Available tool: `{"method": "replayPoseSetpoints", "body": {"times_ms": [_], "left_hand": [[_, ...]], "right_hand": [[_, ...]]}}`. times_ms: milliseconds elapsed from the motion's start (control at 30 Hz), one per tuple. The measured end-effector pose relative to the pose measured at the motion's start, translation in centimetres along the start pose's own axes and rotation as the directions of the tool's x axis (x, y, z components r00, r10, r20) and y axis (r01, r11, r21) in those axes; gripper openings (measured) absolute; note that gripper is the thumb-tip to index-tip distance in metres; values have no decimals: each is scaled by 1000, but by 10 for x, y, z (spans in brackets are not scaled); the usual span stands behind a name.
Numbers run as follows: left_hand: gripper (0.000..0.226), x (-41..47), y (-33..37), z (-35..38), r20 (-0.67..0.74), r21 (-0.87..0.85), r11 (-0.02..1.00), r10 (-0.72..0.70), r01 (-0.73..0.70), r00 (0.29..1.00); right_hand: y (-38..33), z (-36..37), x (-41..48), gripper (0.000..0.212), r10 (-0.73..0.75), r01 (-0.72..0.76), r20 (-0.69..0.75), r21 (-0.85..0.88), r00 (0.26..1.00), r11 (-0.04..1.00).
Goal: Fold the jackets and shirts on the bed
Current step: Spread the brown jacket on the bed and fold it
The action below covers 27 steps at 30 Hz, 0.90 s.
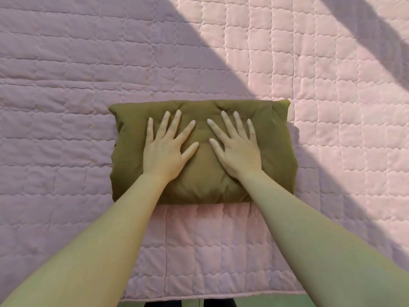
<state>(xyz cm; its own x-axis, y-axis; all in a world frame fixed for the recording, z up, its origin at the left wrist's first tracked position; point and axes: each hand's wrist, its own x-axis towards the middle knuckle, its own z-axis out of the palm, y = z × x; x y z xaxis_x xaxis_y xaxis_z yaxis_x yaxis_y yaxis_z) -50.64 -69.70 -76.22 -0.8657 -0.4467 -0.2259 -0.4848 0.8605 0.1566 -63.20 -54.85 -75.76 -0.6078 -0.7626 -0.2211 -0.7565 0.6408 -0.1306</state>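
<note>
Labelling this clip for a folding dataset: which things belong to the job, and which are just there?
Job: folded olive jacket, left hand and right hand pressing flat on it.
Just there: pink quilted bedspread underneath, green floor strip at the near edge.

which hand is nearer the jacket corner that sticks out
The right hand: the olive jacket's corner juts out on its side; the left hand presses the other half.

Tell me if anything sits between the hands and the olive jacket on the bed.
Nothing visible does. The left hand and right hand both press flat, fingers spread, directly on the folded jacket.
</note>
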Motion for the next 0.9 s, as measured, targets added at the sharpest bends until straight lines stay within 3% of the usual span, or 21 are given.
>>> {"method": "replayPoseSetpoints", "body": {"times_ms": [133, 233, 300, 367, 433, 500, 533, 567, 633, 700, 800, 900], "left_hand": [[64, 1, -48, 12, 95, 26, 984, -175, 174, 980], [66, -1, -58, 10, 175, -18, 962, -264, 271, 949], [71, -10, -55, 8, 167, -118, 922, -347, 368, 923], [82, -20, -49, 4, 53, -301, 790, -545, 534, 837], [92, -29, -46, -2, 32, -487, 572, -744, 660, 668], [95, -27, -50, -8, 229, -574, 324, -819, 752, 527], [94, -25, -55, -10, 348, -584, 220, -802, 781, 486], [93, -24, -61, -10, 444, -590, 149, -762, 794, 472], [88, -23, -70, -15, 541, -625, 101, -659, 774, 523], [76, -26, -74, -19, 551, -661, 136, -579, 738, 601], [55, -35, -71, -20, 454, -691, 233, -596, 684, 662], [48, -61, -71, -21, 351, -715, 265, -664, 647, 660]], "right_hand": [[57, 8, 0, 60, 273, -267, 81, -76, 959, 961], [76, 2, -13, 65, 518, -540, 250, 24, 818, 841], [80, -1, -23, 67, 593, -660, 328, 149, 736, 737], [76, -4, -30, 72, 635, -690, 270, 265, 724, 674], [71, -9, -32, 83, 710, -724, 249, 469, 659, 507], [73, -14, -30, 87, 752, -722, 351, 652, 558, 232], [76, -17, -29, 87, 732, -725, 429, 677, 529, 127], [78, -20, -29, 90, 690, -746, 502, 661, 522, 84], [83, -28, -28, 97, 580, -786, 610, 611, 541, 91], [82, -33, -29, 93, 522, -792, 639, 598, 565, 125], [69, -38, -37, 72, 561, -725, 542, 669, 626, 162], [52, -47, -51, 57, 592, -670, 447, 707, 670, 224]]}}
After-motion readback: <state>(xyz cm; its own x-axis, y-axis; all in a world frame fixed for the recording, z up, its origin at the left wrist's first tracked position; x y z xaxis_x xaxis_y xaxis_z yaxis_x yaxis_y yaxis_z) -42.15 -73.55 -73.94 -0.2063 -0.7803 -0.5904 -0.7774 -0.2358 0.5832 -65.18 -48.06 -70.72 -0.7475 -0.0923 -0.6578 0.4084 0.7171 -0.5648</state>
